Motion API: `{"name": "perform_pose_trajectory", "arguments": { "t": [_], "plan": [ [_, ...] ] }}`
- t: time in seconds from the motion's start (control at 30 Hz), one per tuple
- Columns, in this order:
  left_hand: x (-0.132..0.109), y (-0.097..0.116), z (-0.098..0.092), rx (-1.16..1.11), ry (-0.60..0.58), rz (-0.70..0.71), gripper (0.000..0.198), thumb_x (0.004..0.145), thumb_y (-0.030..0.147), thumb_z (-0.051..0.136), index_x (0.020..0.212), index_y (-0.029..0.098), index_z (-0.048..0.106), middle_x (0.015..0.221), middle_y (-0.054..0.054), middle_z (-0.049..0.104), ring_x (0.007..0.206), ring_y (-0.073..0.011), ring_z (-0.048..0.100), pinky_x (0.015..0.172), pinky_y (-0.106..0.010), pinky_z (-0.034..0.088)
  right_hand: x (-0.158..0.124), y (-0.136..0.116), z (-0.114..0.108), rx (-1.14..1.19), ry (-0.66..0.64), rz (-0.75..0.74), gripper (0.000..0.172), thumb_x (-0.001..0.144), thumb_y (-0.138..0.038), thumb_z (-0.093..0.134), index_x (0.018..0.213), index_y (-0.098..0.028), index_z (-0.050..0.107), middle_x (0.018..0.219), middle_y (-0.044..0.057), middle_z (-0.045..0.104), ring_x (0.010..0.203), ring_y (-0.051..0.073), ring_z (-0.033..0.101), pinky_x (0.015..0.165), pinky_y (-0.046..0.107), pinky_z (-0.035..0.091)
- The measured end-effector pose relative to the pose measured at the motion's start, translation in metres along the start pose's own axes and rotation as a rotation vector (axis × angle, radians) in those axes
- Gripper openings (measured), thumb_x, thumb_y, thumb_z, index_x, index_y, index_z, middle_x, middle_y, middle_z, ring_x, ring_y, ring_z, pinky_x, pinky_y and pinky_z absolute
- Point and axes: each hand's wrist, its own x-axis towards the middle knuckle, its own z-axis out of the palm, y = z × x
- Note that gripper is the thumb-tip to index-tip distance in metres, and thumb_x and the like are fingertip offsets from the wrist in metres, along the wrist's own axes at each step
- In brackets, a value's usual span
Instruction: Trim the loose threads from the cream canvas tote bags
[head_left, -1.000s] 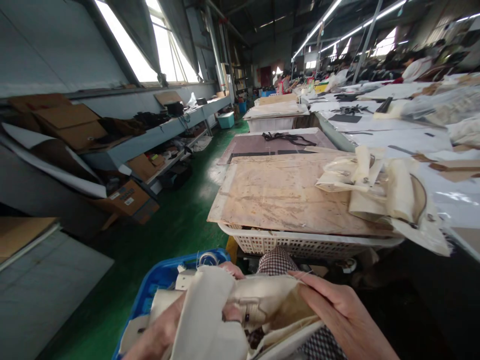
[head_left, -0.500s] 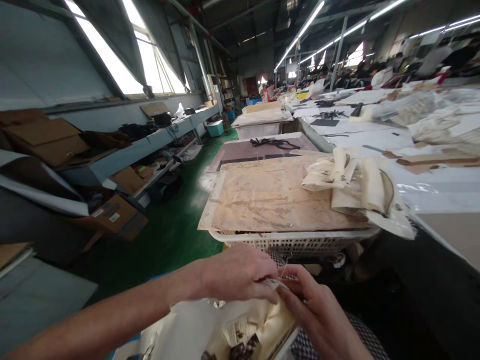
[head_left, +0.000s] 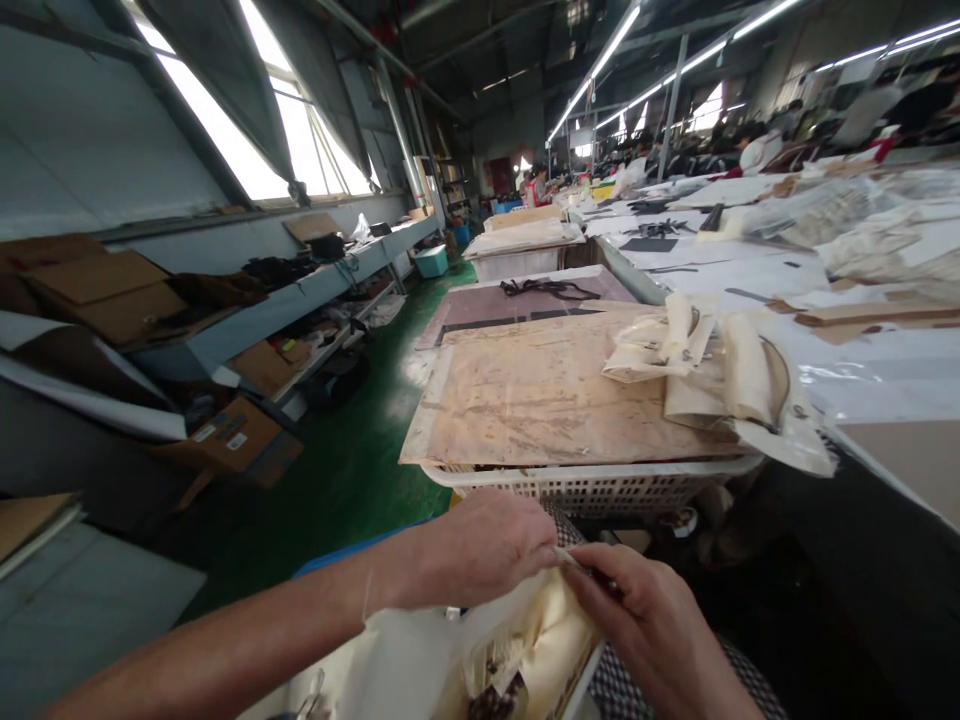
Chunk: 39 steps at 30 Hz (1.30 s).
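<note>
A cream-coloured bag-like piece lies over the lap at the bottom of the head view, with metal fittings and a dark patterned part showing. My left hand is closed on its upper edge, fingertips curled down. Right beside it, my right hand pinches the same edge between thumb and forefinger, and a small dark object shows under its fingers, too hidden to name. A loose thread hangs by my left forearm. The two hands almost touch.
Ahead, a stained board rests on a white plastic basket, with cream pieces on its right end. A long white worktable runs along the right. Cardboard boxes and a shelf stand left of the green floor. People are far back.
Both hands stay at the edge of the cream piece; my right hand's fingers have closed nearer together. The cream piece has shifted slightly, and the view has moved a little.
</note>
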Motion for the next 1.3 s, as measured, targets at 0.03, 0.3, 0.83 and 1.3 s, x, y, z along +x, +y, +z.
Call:
{"name": "perform_pose_trajectory", "arguments": {
  "t": [0.03, 0.3, 0.83, 1.3],
  "plan": [
    [-0.005, 0.0, -0.002, 0.04, -0.013, -0.009, 0.031, 0.094, 0.027, 0.051, 0.068, 0.016, 0.063, 0.064, -0.001, 0.063, 0.06, -0.0147, 0.057, 0.054, -0.025, 0.035, 0.0, 0.0, 0.0, 0.006, -0.01, 0.005, 0.032, 0.093, -0.044, 0.047, 0.089, -0.027, 0.074, 0.081, 0.002, 0.075, 0.076, 0.022, 0.069, 0.067, 0.028, 0.051],
    [-0.058, -0.009, -0.01, -0.192, -0.271, -0.206, 0.024, 0.07, 0.02, 0.061, 0.047, 0.017, 0.052, 0.041, 0.006, 0.035, 0.042, -0.0086, 0.027, 0.043, -0.024, 0.022, -0.004, -0.002, -0.002, 0.039, -0.099, 0.024, 0.034, 0.093, -0.045, 0.046, 0.099, -0.03, 0.076, 0.087, 0.003, 0.075, 0.081, 0.023, 0.069, 0.069, 0.029, 0.052],
    [-0.05, 0.07, -0.011, -0.895, -0.127, -0.388, 0.046, 0.088, 0.033, 0.044, 0.045, 0.018, 0.04, 0.044, 0.004, 0.04, 0.037, -0.0072, 0.035, 0.039, -0.019, 0.03, 0.081, -0.053, -0.035, 0.384, -0.49, -0.211, 0.018, 0.083, -0.027, 0.063, 0.083, -0.019, 0.078, 0.076, -0.003, 0.074, 0.074, 0.016, 0.066, 0.07, 0.024, 0.048],
    [-0.036, -0.003, 0.011, -0.798, 0.123, -0.439, 0.039, 0.072, 0.013, 0.06, 0.11, 0.02, 0.055, 0.094, 0.001, 0.066, 0.085, -0.0177, 0.061, 0.07, -0.024, 0.045, 0.062, -0.045, -0.02, 0.465, -0.507, -0.102, 0.021, 0.091, -0.026, 0.054, 0.097, -0.018, 0.073, 0.098, 0.002, 0.074, 0.094, 0.017, 0.067, 0.082, 0.026, 0.051]
  ]
}}
